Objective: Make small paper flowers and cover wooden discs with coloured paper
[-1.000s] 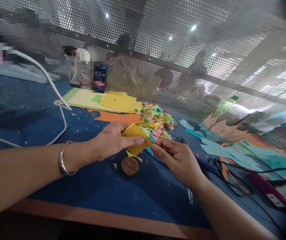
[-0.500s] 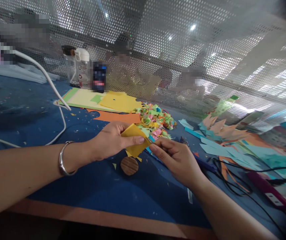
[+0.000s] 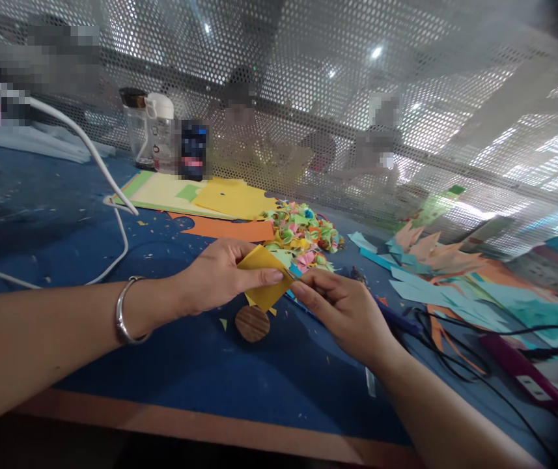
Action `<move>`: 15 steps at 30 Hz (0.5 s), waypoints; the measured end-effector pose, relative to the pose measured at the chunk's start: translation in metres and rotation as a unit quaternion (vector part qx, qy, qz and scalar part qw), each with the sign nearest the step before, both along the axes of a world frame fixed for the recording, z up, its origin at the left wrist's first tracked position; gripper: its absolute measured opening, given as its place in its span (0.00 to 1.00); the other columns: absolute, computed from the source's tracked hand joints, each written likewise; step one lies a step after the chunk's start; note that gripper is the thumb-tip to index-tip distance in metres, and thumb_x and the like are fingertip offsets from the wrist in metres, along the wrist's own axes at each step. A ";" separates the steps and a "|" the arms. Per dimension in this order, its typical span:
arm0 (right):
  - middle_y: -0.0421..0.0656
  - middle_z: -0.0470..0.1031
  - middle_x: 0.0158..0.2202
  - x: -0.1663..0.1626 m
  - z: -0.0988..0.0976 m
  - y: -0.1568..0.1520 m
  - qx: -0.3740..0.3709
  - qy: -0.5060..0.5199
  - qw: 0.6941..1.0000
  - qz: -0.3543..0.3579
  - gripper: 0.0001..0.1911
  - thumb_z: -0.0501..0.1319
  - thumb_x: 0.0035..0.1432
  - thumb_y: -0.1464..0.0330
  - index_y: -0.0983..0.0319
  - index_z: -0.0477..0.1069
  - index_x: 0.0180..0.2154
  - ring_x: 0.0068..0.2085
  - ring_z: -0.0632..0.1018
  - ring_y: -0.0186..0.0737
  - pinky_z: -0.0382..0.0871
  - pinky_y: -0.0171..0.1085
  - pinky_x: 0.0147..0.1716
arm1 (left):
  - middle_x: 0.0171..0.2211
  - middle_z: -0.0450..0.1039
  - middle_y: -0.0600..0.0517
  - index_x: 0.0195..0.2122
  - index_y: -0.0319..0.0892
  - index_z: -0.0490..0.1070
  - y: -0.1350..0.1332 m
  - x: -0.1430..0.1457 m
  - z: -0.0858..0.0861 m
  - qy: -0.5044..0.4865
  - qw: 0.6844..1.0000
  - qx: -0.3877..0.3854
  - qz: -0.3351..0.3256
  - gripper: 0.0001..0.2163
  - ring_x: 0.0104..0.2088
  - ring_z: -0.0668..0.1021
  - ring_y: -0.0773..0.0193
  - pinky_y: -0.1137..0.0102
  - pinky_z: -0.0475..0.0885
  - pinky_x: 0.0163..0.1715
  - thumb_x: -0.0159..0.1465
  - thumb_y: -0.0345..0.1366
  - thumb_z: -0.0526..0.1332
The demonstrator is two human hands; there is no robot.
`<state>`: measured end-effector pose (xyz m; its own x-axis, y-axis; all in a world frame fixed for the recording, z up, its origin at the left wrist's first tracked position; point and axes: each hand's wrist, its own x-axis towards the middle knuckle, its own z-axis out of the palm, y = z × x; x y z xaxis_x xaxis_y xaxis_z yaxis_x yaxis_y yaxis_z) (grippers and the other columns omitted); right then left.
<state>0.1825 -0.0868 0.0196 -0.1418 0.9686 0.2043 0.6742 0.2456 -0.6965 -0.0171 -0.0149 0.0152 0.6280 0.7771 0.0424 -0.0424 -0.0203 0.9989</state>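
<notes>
My left hand [image 3: 224,275] is closed on a folded piece of yellow paper [image 3: 262,260], thumb on top and fingers underneath. At the paper's right corner, my right hand [image 3: 338,306] pinches a slim metal tool [image 3: 292,276] whose tip meets the paper. Most of that tool is hidden in the fingers, so its kind does not show. Just below the paper lies a round wooden disc [image 3: 252,324] on the blue tabletop, with small yellow scraps around it. A heap of curled, multicoloured paper pieces [image 3: 303,228] lies behind my hands.
Yellow sheets [image 3: 234,197] and an orange strip [image 3: 230,228] lie behind the left hand. Two bottles [image 3: 161,133] and a phone [image 3: 193,150] stand by the perforated screen. At right are blue paper pieces [image 3: 445,293], black cables and a purple power strip [image 3: 527,378]. A white cable [image 3: 83,140] arches at left.
Both hands keep nearly the same place. The yellow paper has shifted and turned very slightly in the left hand, its lower corner now closer to the wooden disc.
</notes>
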 end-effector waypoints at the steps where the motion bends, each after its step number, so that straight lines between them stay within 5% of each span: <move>1: 0.36 0.59 0.23 0.000 0.000 0.000 -0.002 0.003 1.000 0.001 0.20 0.56 0.64 0.54 0.60 0.65 0.26 0.25 0.60 0.33 0.54 0.35 0.25 | 0.27 0.77 0.54 0.31 0.38 0.78 0.000 0.000 0.000 0.001 1.000 0.001 0.000 0.07 0.27 0.76 0.72 0.77 0.69 0.27 0.57 0.37 0.70; 15: 0.37 0.61 0.23 0.000 0.001 0.000 0.005 -0.009 1.000 0.008 0.20 0.56 0.65 0.54 0.60 0.67 0.26 0.25 0.61 0.33 0.56 0.34 0.25 | 0.25 0.76 0.56 0.30 0.39 0.78 0.000 0.000 0.000 0.003 1.000 0.020 -0.011 0.06 0.25 0.75 0.72 0.78 0.69 0.25 0.57 0.37 0.70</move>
